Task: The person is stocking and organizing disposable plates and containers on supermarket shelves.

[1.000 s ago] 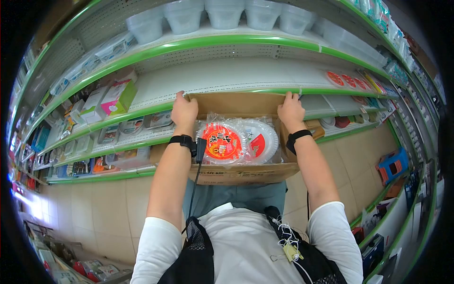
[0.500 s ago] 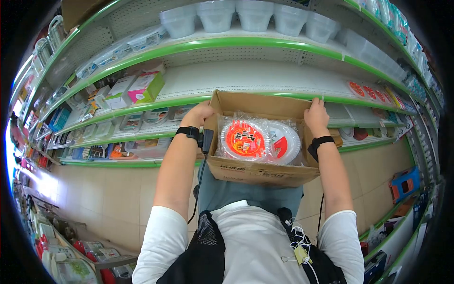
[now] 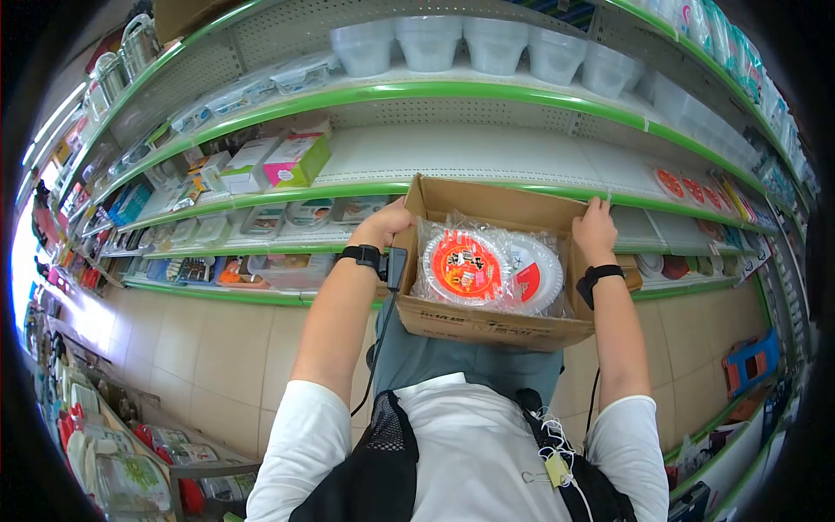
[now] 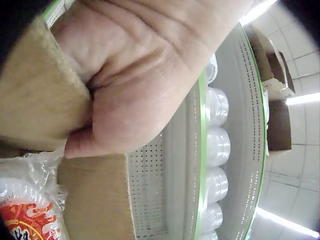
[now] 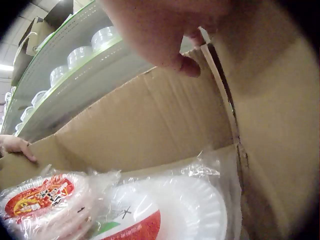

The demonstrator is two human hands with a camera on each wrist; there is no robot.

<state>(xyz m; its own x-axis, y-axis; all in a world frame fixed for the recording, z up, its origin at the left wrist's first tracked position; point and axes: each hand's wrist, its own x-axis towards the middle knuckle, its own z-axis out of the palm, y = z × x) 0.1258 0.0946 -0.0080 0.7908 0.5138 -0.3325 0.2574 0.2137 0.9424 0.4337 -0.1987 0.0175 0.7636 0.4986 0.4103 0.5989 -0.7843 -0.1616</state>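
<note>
An open cardboard box (image 3: 496,331) sits in front of the person, over the legs. In it lie plastic-wrapped stacks of white disposable plates: one has a round red and orange label (image 3: 465,263), the other a white plate (image 3: 541,283) with a partly covered red patch. My left hand (image 3: 383,224) grips the box's left wall near the back corner; in the left wrist view its thumb (image 4: 82,144) lies over the inner side. At the back right corner my right hand (image 3: 596,230) holds the upper edge, its thumb (image 5: 187,66) inside the box.
Green-edged shelving (image 3: 487,186) runs just behind the box. Clear plastic tubs (image 3: 428,43) line the upper shelf. A pink and green carton (image 3: 296,161) stands on the shelf to the left, red-labelled packs (image 3: 693,190) to the right. A blue and orange item (image 3: 751,361) is on the floor at right.
The head view has shifted, so box and shelves appear farther right. My left hand has moved from the back left corner down along the left wall; the right hand keeps its corner hold.
</note>
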